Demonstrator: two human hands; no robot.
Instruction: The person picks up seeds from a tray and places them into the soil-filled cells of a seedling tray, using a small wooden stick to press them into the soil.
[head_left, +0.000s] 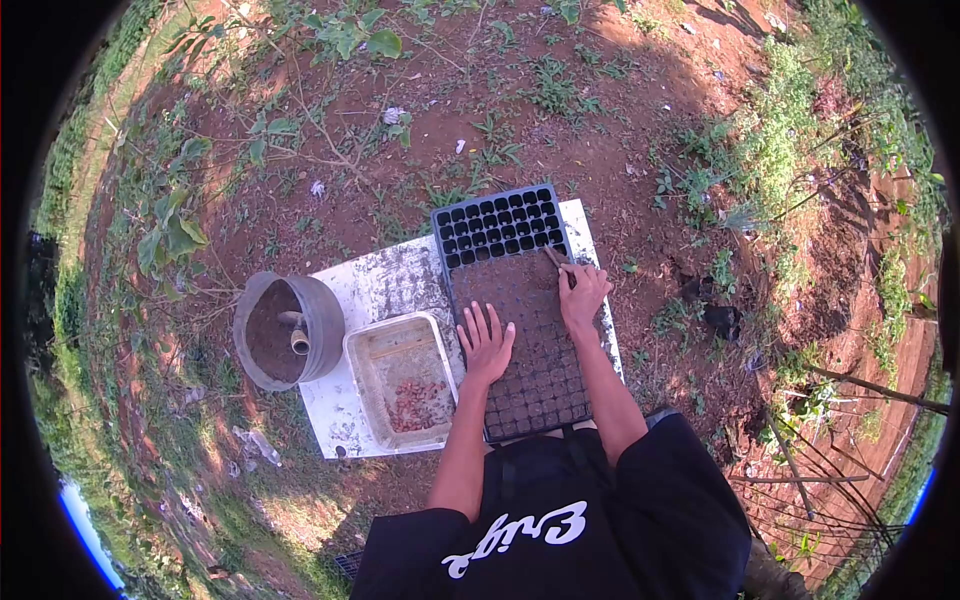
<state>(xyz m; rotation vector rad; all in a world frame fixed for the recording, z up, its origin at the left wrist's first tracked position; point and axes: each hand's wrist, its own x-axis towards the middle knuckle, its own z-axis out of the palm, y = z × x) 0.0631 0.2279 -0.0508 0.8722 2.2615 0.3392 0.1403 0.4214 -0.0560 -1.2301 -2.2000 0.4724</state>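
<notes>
L hand [486, 344] flat, open on soil-filled tray [520, 340] atop white board [385, 290]; R hand [583, 293] pinches stick [553, 258] at fill edge — risk: hard poke/lean compacts or spills soil, tray slides.

This is an outdoor plot on a farm or garden nursery, not a room of any kind; the bare reddish-brown earth [620, 110] spreads all around, patched with green weeds and low leafy shrubs [350, 35], and sunlight and shadow fall across it. A white flat board [375, 285] lies straight on the soil as a makeshift work surface; on it rest a black plastic many-celled seedling tray [500, 225] largely filled with dark soil, a grey round bucket of soil [285, 330] and a shallow rectangular translucent tub holding reddish seeds [405, 380]; thin wooden stakes [860, 385] stand at the right edge.
</notes>
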